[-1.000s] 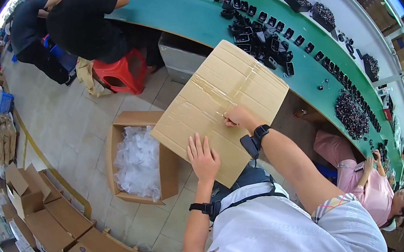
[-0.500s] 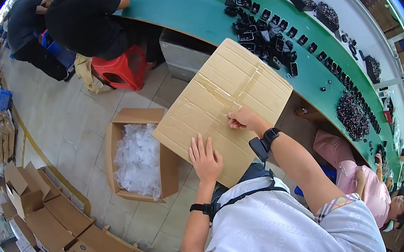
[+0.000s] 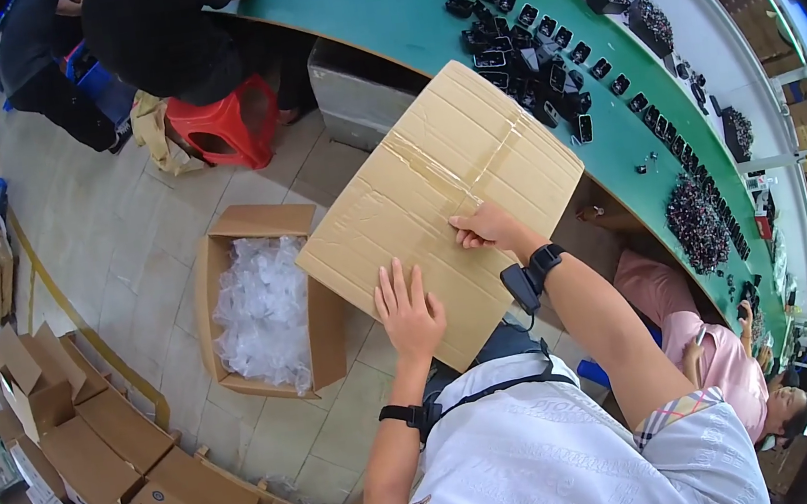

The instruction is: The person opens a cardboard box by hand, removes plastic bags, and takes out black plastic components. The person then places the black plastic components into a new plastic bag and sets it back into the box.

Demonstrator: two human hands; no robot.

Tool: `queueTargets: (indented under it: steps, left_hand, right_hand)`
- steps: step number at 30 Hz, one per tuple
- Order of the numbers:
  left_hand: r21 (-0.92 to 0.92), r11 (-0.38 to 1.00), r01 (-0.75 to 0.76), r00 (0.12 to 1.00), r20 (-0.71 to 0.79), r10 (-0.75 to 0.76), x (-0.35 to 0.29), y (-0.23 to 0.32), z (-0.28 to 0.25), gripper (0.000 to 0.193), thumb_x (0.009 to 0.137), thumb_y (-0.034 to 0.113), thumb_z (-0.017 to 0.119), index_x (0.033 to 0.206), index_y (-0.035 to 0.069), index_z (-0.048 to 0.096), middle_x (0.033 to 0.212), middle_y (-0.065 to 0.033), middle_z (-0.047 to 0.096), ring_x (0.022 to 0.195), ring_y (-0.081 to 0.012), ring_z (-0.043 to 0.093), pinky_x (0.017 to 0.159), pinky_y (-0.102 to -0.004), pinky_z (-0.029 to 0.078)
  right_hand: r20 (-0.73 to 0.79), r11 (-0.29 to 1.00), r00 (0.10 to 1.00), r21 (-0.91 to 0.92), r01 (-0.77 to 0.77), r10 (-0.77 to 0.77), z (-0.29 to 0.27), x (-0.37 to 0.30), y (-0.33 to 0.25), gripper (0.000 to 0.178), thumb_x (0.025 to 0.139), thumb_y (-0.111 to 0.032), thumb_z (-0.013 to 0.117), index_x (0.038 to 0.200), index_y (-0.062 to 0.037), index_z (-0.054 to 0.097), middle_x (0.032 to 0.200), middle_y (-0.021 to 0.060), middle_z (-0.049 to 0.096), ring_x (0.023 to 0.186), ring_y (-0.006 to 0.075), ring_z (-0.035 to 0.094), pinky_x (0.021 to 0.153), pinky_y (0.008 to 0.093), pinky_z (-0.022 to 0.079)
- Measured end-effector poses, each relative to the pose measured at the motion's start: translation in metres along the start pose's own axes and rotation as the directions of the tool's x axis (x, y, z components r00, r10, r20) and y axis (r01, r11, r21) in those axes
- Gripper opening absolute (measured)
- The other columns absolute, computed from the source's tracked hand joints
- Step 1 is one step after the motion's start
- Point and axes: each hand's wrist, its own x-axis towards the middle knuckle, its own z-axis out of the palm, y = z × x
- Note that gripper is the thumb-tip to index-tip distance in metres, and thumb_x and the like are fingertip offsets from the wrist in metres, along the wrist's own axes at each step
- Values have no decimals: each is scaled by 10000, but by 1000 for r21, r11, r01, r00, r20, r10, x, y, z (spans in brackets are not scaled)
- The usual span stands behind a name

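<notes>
Head view, carton position: The flat brown carton (image 3: 370,226) is seen at the centre of the frame, tilted, its lower corner over the lap; whether it is supported by the green table (image 3: 335,19) at the upper right cannot be told.
Tape strips: Shiny tape (image 3: 499,158) is crossed on the upper face.
Left hand: The left hand (image 3: 412,319) is laid flat near the lower left edge; its fingers (image 3: 399,281) are extended and slightly spread, with nothing grasped.
Right hand: The right hand (image 3: 493,228) is placed just beside the tape crossing; its fingers are curled inward, the fingertips at the cardboard. Whether tape is pinched cannot be told.
Recommended handling: The carton should be braced by the left palm; fingertip force is best applied low, along the tape line, so that tilting and tearing are avoided.
Left of carton: An open box (image 3: 330,347) of clear plastic pieces (image 3: 265,314) is placed on the floor (image 3: 152,212).
</notes>
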Motion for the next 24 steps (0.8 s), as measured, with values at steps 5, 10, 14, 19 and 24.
queueTargets:
  steps: [5, 10, 14, 19, 24]
  left_hand:
    - [-12, 1000, 1, 1000, -6, -1, 1, 1, 1, 523, 786, 202, 591, 1293, 74, 569, 1473, -183, 411, 1374, -404, 346, 1111, -535, 274]
    - [-15, 1000, 8, 1000, -10, -8, 1, 0, 3, 526, 786, 198, 587, 1297, 76, 567, 1473, -181, 414, 1372, -403, 350, 1111, -534, 274]
    - [3, 1000, 8, 1000, -2, -8, 2, 0, 3, 525, 785, 195, 586, 1297, 77, 567, 1477, -179, 411, 1375, -401, 348, 1113, -528, 273]
    - [24, 1000, 11, 1000, 2, -11, 1, -3, 4, 530, 786, 197, 585, 1302, 81, 564, 1484, -172, 407, 1381, -393, 343, 1118, -519, 271]
    - [19, 1000, 3, 1000, 11, -3, 0, 1, 1, 528, 790, 200, 586, 1305, 83, 563, 1487, -170, 404, 1386, -391, 338, 1122, -519, 267]
  right_hand:
    - [39, 997, 997, 29, -73, 72, -4, 8, 4, 397, 932, -374, 630, 721, -46, 704, 619, 17, 668, 506, 70, 591, 450, 207, 395]
    - [-30, 991, 997, 121, -64, 68, 6, 7, 4, 397, 954, -310, 596, 726, -5, 708, 629, 60, 680, 475, 83, 604, 417, 223, 434]
    - [-127, 987, 990, 151, -46, 65, 23, 8, 9, 382, 949, -321, 608, 738, -14, 693, 680, 61, 690, 490, 104, 601, 447, 229, 433]
    - [-394, 965, 917, 257, 48, 59, 42, 14, 10, 439, 991, -281, 485, 756, 32, 683, 634, 121, 672, 480, 141, 623, 408, 238, 443]
    - [-340, 879, 937, 467, 96, 79, 24, 25, 8, 433, 997, -289, 465, 757, 16, 656, 622, 108, 656, 424, 135, 548, 373, 274, 365]
